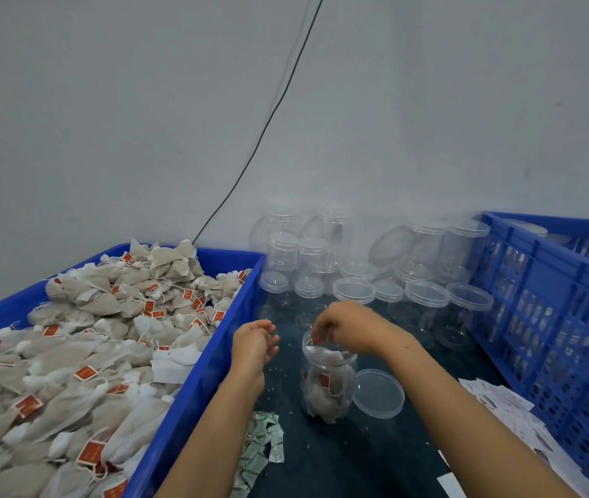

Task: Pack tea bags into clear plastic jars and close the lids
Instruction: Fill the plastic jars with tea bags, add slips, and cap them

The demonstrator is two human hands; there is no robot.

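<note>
Tea bags are being pushed into an open clear jar (pixel 329 381) on the dark table (pixel 375 458).

The filling step is judged to be in hand: a tea bag (pixel 321 354) at the jar's mouth is being pinched and pressed down by the right hand (pixel 343 327), while the left hand (pixel 255 345) is being held just beside the jar, fingers loosely curled with nothing seen in them. The jar is looking nearly full, and its lid (pixel 378 392) is lying flat just to its right. More tea bags are heaped in the blue tray (pixel 192 386) on the left; empty lidded jars (pixel 357 289) are standing behind. Next, the lid is likely to be needed, set squarely and closed.
</note>
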